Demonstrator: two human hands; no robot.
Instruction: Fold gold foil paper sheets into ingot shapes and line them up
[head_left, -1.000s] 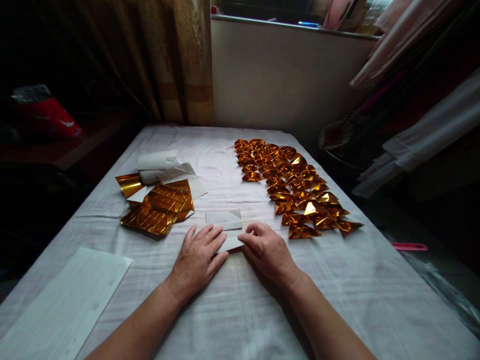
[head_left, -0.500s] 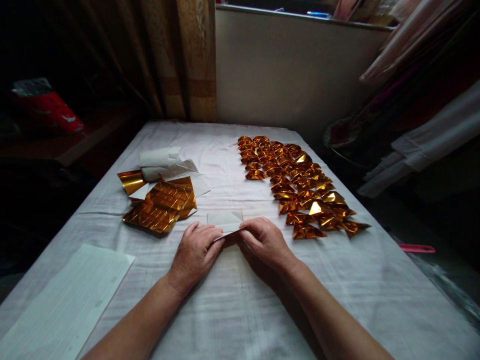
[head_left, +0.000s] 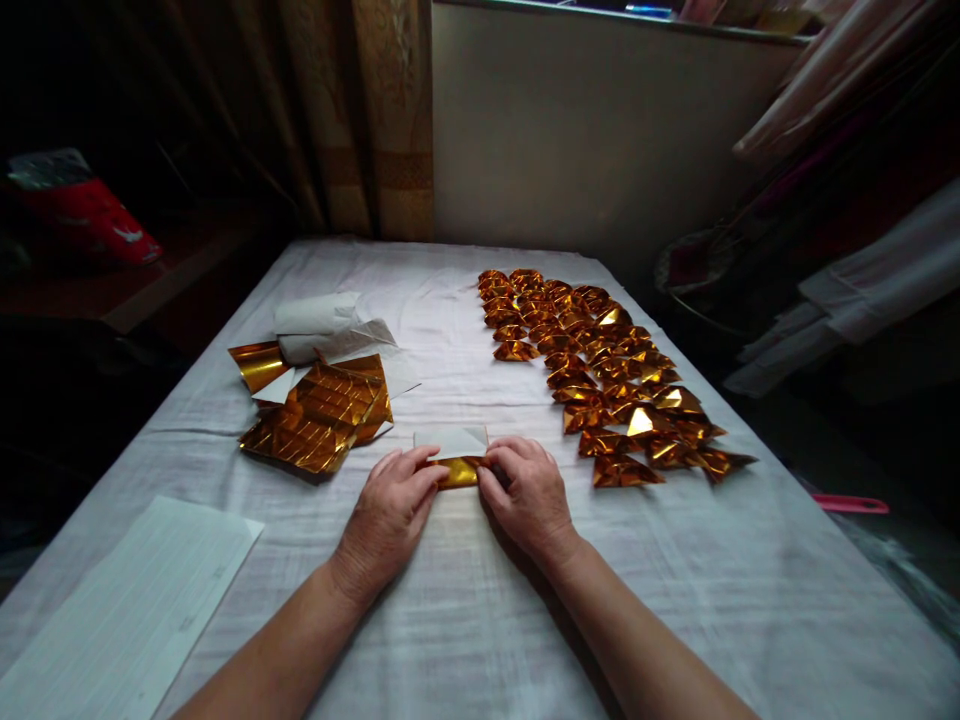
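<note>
Between my hands lies a sheet of gold foil paper (head_left: 460, 473), its near edge folded over so that a shiny gold strip shows below the pale back. My left hand (head_left: 394, 497) is closed on the strip's left end, fingers on top. At the right end, my right hand (head_left: 527, 490) pinches the fold between thumb and fingers. Left of my left hand rests a loose stack of gold foil sheets (head_left: 319, 420). To the right, several folded gold foil pieces (head_left: 622, 470) stand in rows.
Behind the stack is crumpled white paper (head_left: 322, 325). A large pale lined sheet (head_left: 135, 600) lies at the near left of the white-covered table (head_left: 450, 640). Beyond the left edge stands a red container (head_left: 94, 220). Clothes (head_left: 885, 270) hang at the right, above a pink handle (head_left: 851, 504).
The sheet's near edge, which was lifted between my fingers, is now folded over and shows its gold side. My hands stay at the two ends. The view has shifted slightly.
</note>
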